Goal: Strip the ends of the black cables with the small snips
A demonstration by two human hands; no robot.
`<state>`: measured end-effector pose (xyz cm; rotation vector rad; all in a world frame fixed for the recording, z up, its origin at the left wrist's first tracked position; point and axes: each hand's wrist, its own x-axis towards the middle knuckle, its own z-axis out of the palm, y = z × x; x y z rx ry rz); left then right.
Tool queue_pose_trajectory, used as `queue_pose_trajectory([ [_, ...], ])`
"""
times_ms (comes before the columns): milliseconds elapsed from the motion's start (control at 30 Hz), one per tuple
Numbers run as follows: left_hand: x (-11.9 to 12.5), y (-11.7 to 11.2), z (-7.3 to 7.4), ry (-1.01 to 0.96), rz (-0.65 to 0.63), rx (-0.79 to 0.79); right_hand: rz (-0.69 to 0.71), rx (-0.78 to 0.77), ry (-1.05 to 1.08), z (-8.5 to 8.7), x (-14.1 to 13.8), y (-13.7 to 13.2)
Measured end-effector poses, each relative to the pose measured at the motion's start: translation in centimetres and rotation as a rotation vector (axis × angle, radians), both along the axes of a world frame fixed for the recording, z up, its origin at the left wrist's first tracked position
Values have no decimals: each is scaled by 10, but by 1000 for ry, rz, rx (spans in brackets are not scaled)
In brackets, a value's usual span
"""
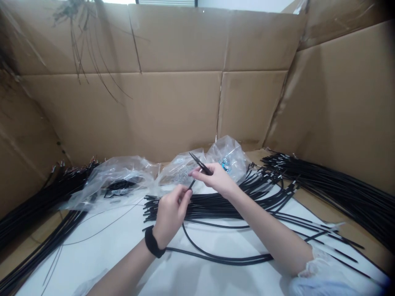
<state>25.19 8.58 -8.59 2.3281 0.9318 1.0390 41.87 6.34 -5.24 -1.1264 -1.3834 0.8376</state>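
Observation:
My left hand [172, 210], with a black band round its wrist, pinches a black cable [191, 185] near its end, which points up and to the right. Just above it, my right hand [218, 179] is closed round a slim, dark, pointed tool [200, 163] that looks like tweezers. The tool's tips point up and left, away from the cable. My right thumb and fingertip are close to the cable's end; whether they touch it I cannot tell. Behind and below both hands lies a bundle of black cables [212, 207] on the white surface.
Clear plastic bags [123, 172] with small parts stand along the back; one bag [228, 154] has blue pieces. More black cable bundles lie at left [61, 193] and right [333, 185]. Cardboard walls [173, 111] surround the workplace. Thin wires [89, 49] hang at upper left.

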Motion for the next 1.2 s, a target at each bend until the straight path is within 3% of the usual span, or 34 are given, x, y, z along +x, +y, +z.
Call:
queue_pose_trajectory([
  [167, -4, -5, 26, -79, -255, -439, 196, -49, -99, 13, 21, -10],
  [333, -7, -4, 34, -130, -412, -526, 99, 41, -199, 16, 24, -13],
  [500, -8, 2, 34, -181, -651, -905, 34, 53, -192, 17, 17, -16],
  [567, -9, 3, 34, -163, -711, -965, 40, 47, -195, 18, 14, -19],
  [633, -9, 2, 36, -109, -688, -911, 15, 39, -202, 19, 11, -21],
  [700, -9, -1, 37, -22, -578, -760, -47, 33, -207, 19, 7, -22],
  [867, -7, -12, 27, 141, -55, -65, -173, 34, -92, 13, -2, -17],
  [933, -6, -14, 22, 149, 52, 50, -122, -24, 49, 12, -3, -15],
  [1067, -7, -18, 27, 135, -27, -54, 138, -131, 252, 12, 3, -17],
  [1200, -8, -19, 42, 64, -378, -470, 279, -140, 302, 14, 7, -19],
])
